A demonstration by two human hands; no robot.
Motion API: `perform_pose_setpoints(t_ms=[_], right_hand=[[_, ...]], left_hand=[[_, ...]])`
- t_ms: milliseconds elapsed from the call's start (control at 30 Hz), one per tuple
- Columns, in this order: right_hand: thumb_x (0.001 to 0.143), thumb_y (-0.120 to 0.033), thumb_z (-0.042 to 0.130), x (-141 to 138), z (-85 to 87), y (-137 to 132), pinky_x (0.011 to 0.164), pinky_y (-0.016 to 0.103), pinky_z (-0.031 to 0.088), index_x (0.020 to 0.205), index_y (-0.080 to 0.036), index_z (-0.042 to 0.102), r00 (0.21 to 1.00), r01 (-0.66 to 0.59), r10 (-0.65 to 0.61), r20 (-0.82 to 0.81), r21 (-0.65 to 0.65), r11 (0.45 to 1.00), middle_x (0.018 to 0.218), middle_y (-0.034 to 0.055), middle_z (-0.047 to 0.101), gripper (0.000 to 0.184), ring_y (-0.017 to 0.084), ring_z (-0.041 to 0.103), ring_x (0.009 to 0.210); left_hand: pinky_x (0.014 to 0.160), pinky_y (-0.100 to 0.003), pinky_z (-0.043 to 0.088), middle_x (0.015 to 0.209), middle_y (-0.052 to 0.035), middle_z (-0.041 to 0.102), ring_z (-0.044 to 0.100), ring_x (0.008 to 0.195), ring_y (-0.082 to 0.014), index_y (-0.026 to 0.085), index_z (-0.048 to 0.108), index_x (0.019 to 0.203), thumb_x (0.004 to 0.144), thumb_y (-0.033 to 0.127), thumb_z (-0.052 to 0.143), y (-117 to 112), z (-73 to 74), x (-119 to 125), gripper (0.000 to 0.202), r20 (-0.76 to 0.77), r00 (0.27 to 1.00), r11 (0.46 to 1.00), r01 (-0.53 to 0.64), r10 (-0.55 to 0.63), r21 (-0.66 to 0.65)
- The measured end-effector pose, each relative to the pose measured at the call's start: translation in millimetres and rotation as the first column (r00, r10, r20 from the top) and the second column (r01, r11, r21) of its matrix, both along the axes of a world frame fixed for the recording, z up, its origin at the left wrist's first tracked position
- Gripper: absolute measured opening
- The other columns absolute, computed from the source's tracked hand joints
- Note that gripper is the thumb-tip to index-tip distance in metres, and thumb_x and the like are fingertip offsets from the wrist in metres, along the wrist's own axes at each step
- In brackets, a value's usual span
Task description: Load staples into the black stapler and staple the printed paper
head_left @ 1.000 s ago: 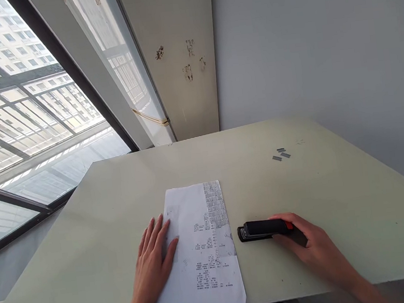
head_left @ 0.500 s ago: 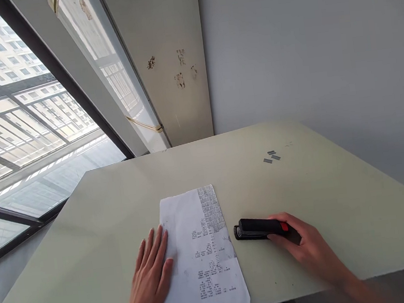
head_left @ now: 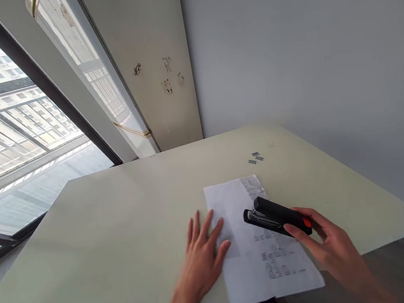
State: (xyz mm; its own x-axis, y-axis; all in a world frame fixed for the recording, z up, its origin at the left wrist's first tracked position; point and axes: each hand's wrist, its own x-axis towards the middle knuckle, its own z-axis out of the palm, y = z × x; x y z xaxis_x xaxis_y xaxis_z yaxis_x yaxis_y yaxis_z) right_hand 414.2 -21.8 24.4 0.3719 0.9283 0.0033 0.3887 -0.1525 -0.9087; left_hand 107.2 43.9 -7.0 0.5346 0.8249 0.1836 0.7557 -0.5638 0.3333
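A white printed paper point(head_left: 260, 247) lies near the front edge of the pale green table point(head_left: 128, 208). My left hand point(head_left: 204, 251) rests flat on the paper's left edge with its fingers spread. My right hand point(head_left: 329, 241) grips the rear of a black stapler point(head_left: 275, 216) with a red end. The stapler is lifted and tilted over the paper's upper right part, its nose pointing left.
Several small strips of staples point(head_left: 255, 157) lie on the table farther back. A grey wall stands behind and to the right. A beige cabinet point(head_left: 152, 65) and a large window point(head_left: 12, 119) are at the left. The table's right edge drops to a dark floor.
My right hand lifted the stapler off the table and brought it over the paper. The view shifted, so the paper and my left hand now sit farther right.
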Motion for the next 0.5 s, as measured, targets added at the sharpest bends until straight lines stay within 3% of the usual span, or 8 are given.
perform_pose_setpoints(t_ms=[100,200,300,400,467,500], right_hand=[[0.084,-0.059,0.073,5,9.6,-7,0.047,0.029,0.053,0.104,-0.029,0.073,0.998,0.034,-0.035,0.047,0.031,0.999,0.088,0.0058,0.074,0.036,0.027,0.072,0.078],[0.085,-0.059,0.073,10,12.5,-12,0.059,0.029,0.060,0.106,-0.028,0.072,0.995,0.052,-0.059,0.085,0.080,0.995,0.097,0.0071,0.075,0.038,0.028,0.073,0.086],[0.087,-0.056,0.073,16,10.4,-14,0.061,0.027,0.060,0.110,-0.027,0.072,0.992,0.052,-0.064,0.110,0.107,0.993,0.103,0.0084,0.076,0.037,0.028,0.074,0.091],[0.089,-0.055,0.072,16,10.6,-9,0.052,0.025,0.055,0.111,-0.027,0.071,0.992,0.030,-0.042,0.119,0.103,0.994,0.103,0.0089,0.075,0.035,0.027,0.073,0.089],[0.091,-0.055,0.069,11,13.0,0,0.050,0.025,0.053,0.110,-0.027,0.071,0.993,-0.005,-0.006,0.117,0.097,0.995,0.099,0.0084,0.074,0.035,0.026,0.071,0.085],[0.092,-0.056,0.068,7,14.3,7,0.048,0.026,0.051,0.110,-0.027,0.071,0.993,-0.037,0.027,0.114,0.093,0.995,0.097,0.0081,0.074,0.035,0.025,0.070,0.083]], left_hand=[[0.126,-0.067,0.026,0.169,-0.0065,0.036,0.013,0.160,-0.0380,0.033,0.048,0.157,0.107,0.047,0.048,13,-6.6,60,0.052,0.086,0.996,0.999,0.039,-0.039,-0.003],[0.126,-0.068,0.027,0.166,-0.0121,0.042,0.019,0.159,-0.0401,0.028,0.051,0.154,0.107,0.042,0.048,22,-14.9,113,0.049,0.144,0.987,0.998,0.068,-0.066,-0.009],[0.128,-0.070,0.021,0.164,-0.0130,0.044,0.022,0.159,-0.0401,0.028,0.051,0.154,0.107,0.033,0.047,28,-21.7,145,0.048,0.217,0.973,0.997,0.081,-0.076,-0.013],[0.129,-0.066,0.022,0.167,-0.0116,0.039,0.027,0.159,-0.0336,0.028,0.035,0.163,0.108,0.028,0.039,33,-23.9,141,0.056,0.346,0.934,0.991,0.121,-0.092,-0.062],[0.127,-0.055,0.034,0.168,-0.0116,0.038,0.035,0.156,-0.0279,0.026,0.030,0.164,0.109,0.028,0.036,39,-21.8,117,0.056,0.450,0.888,0.978,0.166,-0.094,-0.123],[0.124,-0.050,0.039,0.167,-0.0119,0.039,0.040,0.154,-0.0268,0.025,0.035,0.162,0.109,0.031,0.037,42,-19.8,100,0.053,0.491,0.868,0.974,0.167,-0.072,-0.151]])
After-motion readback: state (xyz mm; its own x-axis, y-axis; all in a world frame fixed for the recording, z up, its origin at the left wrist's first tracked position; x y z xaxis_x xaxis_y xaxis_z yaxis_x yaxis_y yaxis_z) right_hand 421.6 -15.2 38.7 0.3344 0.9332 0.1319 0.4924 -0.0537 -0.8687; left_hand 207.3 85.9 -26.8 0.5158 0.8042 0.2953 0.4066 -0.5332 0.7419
